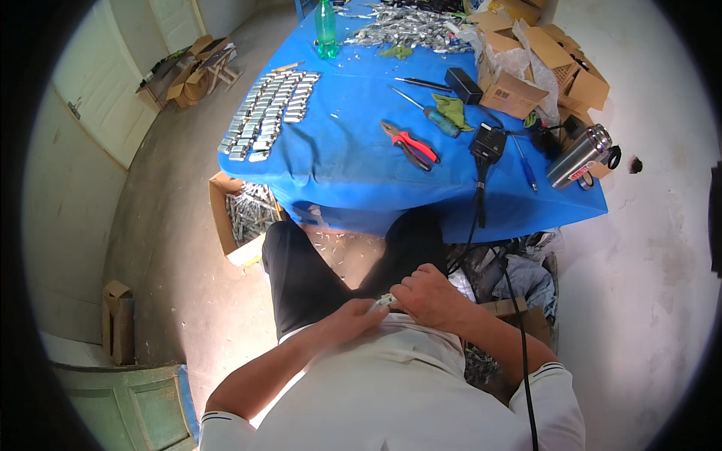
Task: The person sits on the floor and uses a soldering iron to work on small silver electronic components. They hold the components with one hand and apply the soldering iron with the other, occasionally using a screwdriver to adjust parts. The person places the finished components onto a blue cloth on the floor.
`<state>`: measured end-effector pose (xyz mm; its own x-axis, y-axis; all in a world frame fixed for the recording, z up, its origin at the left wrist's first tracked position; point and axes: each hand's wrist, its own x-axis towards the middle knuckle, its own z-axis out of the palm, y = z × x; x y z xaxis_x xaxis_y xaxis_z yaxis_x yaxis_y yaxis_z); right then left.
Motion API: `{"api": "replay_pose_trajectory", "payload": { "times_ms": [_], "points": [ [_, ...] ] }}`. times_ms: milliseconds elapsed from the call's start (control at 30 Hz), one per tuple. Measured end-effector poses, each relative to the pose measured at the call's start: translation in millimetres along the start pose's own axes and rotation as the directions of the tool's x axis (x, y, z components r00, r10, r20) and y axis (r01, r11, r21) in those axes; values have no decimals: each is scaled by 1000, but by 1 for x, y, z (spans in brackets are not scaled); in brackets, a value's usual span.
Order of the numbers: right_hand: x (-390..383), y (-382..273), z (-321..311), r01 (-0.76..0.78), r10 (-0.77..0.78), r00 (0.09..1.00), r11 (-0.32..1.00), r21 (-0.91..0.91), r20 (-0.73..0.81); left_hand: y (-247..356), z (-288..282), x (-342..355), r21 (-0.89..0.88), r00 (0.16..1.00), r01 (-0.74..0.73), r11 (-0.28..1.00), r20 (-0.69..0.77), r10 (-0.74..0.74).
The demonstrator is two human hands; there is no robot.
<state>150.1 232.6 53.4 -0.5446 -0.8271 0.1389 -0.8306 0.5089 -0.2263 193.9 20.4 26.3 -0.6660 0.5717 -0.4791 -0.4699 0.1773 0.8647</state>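
Close to my shirt front, above my lap, both hands meet around a small pale, metallic-looking part (pixel 386 301); its exact kind is too small to make out. The fingers of my left hand (pixel 352 319) are closed on its left end. My right hand (pixel 427 298) is curled with bent fingers over the right end and hides much of it. Ahead of the hands, red-and-black pliers (pixel 410 146) lie on the blue-covered table (pixel 353 177). A screwdriver (pixel 436 119) with a dark teal handle rests beyond them, beside a green cloth (pixel 453 111).
Small metal pieces (pixel 269 111) stand in rows at the table's left, with a loose pile (pixel 410 30) and green bottle (pixel 326 34) farther back. At the right are a steel flask (pixel 577 158), black device (pixel 487 143) and cartons (pixel 519 94). A black cable (pixel 524 361) crosses my right arm.
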Motion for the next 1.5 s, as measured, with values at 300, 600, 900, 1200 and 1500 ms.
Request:
{"api": "replay_pose_trajectory", "payload": {
  "times_ms": [300,600,900,1200,1500],
  "points": [
    [-14,0,-25,-26,29,998,999,-48,56,17,13,8,42,993,55,998,98,-59],
    [-14,5,-29,-88,84,973,996,-9,-215,30,23,8,-35,989,-128,991,-78,125],
    [-24,-12,-1,-218,241,911,970,105,-334,13,37,7,-87,970,-128,988,-217,107],
    [-18,-31,24,-407,421,846,906,115,-326,8,25,11,-35,938,-149,988,-321,130],
    [-21,-6,29,-235,262,940,962,141,-219,-22,19,17,78,971,-119,990,-198,132]
  ]
}}
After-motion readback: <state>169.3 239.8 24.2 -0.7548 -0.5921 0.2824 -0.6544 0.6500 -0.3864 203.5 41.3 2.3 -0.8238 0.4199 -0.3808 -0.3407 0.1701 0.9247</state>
